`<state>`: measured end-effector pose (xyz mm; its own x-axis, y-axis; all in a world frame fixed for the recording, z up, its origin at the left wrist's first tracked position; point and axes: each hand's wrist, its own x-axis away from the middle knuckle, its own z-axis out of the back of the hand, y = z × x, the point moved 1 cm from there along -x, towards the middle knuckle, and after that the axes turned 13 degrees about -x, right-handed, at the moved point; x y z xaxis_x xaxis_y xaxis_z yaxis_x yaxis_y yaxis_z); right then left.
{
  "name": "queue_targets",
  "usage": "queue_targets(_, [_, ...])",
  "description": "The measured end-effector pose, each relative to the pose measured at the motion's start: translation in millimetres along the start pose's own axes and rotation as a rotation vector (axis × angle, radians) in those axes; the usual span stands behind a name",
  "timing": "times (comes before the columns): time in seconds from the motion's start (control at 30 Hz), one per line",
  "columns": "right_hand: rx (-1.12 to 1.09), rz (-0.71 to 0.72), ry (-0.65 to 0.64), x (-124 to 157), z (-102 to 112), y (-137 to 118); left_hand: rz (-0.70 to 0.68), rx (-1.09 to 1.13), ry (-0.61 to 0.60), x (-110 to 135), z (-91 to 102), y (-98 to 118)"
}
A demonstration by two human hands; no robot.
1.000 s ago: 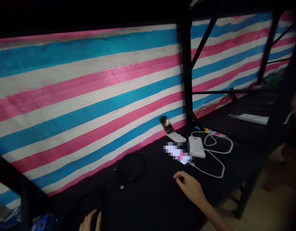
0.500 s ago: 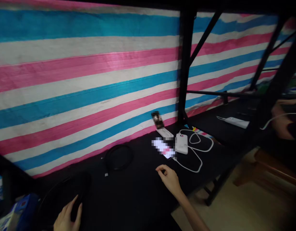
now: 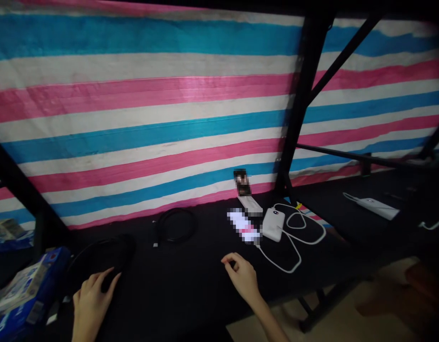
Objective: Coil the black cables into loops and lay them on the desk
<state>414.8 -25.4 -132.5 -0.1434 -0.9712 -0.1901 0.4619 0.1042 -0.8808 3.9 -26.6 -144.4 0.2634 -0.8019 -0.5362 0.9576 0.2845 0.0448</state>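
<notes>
Near the front left of the black table (image 3: 191, 294), my left hand (image 3: 89, 301) has its thumb and fingers closed around the near edge of a large coiled black cable (image 3: 128, 247). The dark cable is hard to make out there. My right hand (image 3: 243, 278) rests curled over the table, thumb and forefinger tips together, with nothing visible between them. Beyond it lie a phone with a blurred lit screen (image 3: 243, 225) and a white power bank (image 3: 273, 224) with a white cable (image 3: 300, 259). A smaller black cable coil (image 3: 176, 225) lies between the hands, farther back.
A blue box (image 3: 34, 294) with packets on it stands at the left edge. A pale device with a blurred screen (image 3: 251, 205) lies behind the phone. Dark metal posts (image 3: 301, 95) and a striped sheet (image 3: 162, 104) bound the back. Another white device (image 3: 378, 207) lies at right.
The view has turned, bringing more of the blue box into sight. My right hand has shifted slightly left and nearer. My left hand stays at the coil. The arm at far right has left view.
</notes>
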Motion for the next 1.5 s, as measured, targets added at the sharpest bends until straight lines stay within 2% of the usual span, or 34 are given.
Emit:
queue_targets(0.17, [0.053,0.014,-0.003,1,-2,-1,-0.077,0.028,0.027,0,7.4,6])
queue_targets(0.3, [0.105,0.032,0.032,4,-4,-3,-0.052,0.026,0.073,0,15.4,9])
queue_targets(0.57, [0.107,0.032,0.06,12,-8,-6,-0.109,0.092,0.036,1,12.8,8])
queue_targets(0.8, [0.091,0.048,0.107,12,-8,-6,0.084,0.199,0.179,3,14.1,-5])
queue_targets(0.9, [0.086,0.051,0.124,12,-9,-5,0.109,0.261,0.087,1,3.7,-9])
queue_targets(1.03, [0.085,0.045,0.121,12,-9,-5,0.034,0.353,-0.056,-4,-5.7,-7])
queue_targets(1.23, [0.083,0.021,0.094,11,-8,-9,0.148,0.319,-0.282,-2,-7.7,-9])
queue_targets(1.37, [0.076,0.005,0.071,10,-8,-9,0.22,0.301,-0.235,1,-5.0,-13])
queue_targets(1.5, [0.068,0.004,0.055,11,-7,-9,0.433,0.314,-0.145,-13,18.8,-16])
